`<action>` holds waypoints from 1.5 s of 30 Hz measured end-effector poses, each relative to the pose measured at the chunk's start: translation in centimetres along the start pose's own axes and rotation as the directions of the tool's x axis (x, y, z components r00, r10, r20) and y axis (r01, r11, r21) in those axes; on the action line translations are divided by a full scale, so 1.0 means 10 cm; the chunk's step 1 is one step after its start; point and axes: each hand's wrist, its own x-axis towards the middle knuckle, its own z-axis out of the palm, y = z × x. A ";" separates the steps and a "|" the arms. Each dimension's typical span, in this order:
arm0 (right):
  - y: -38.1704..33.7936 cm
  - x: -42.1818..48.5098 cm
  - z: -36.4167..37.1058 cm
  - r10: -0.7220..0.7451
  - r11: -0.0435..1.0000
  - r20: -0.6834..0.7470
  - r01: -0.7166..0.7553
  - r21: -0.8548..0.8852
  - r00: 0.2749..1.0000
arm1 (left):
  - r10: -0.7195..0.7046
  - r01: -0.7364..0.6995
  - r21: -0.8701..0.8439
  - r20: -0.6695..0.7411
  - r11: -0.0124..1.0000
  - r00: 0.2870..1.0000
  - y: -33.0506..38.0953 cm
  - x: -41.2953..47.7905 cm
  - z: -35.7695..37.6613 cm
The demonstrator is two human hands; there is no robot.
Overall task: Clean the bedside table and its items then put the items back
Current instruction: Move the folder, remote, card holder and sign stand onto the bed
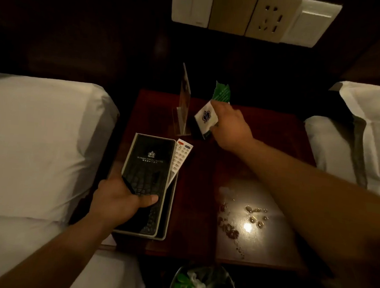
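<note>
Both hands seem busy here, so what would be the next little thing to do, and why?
Probably set the white card in the right hand down beside the clear sign stand; it is near that spot, and the left hand only steadies the black folder.

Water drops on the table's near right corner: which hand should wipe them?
Probably right. The water drops lie under the right forearm; the right hand holds only a small white box. The left hand grips the black folder on the far side.

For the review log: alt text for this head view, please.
Over a dark wooden bedside table between two beds, the left hand grips a black folder beside a white remote, while the right hand holds a small white box. Droplets glisten near the front.
</note>
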 end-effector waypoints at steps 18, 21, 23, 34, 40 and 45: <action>0.20 0.17 -0.19 -0.264 0.872 0.009 0.243 -0.425 0.965 | -0.009 0.049 -0.238 0.170 0.970 0.985 0.02 0.05 -0.07; 0.27 0.09 -0.25 -0.273 0.853 -0.042 0.222 -0.473 0.961 | -0.001 0.043 -0.263 0.157 0.964 0.988 -0.01 0.03 -0.05; 0.29 0.04 -0.25 -0.254 0.868 -0.031 0.214 -0.448 0.967 | 0.028 0.014 -0.261 0.155 0.965 0.987 0.00 0.01 -0.04; 0.32 -0.39 -0.33 -0.164 0.946 -0.020 0.151 -0.285 0.986 | -0.016 0.094 -0.465 0.168 0.880 0.986 -0.10 -0.11 -0.16; 0.15 -0.71 -0.51 -0.149 0.973 -0.044 0.138 -0.187 0.988 | -0.072 0.075 -0.641 0.031 0.764 0.997 -0.09 -0.38 -0.18; -0.14 -0.95 -0.52 -0.213 0.965 0.005 0.211 -0.158 0.977 | -0.012 -0.020 -0.694 -0.041 0.720 0.999 -0.14 -0.62 -0.41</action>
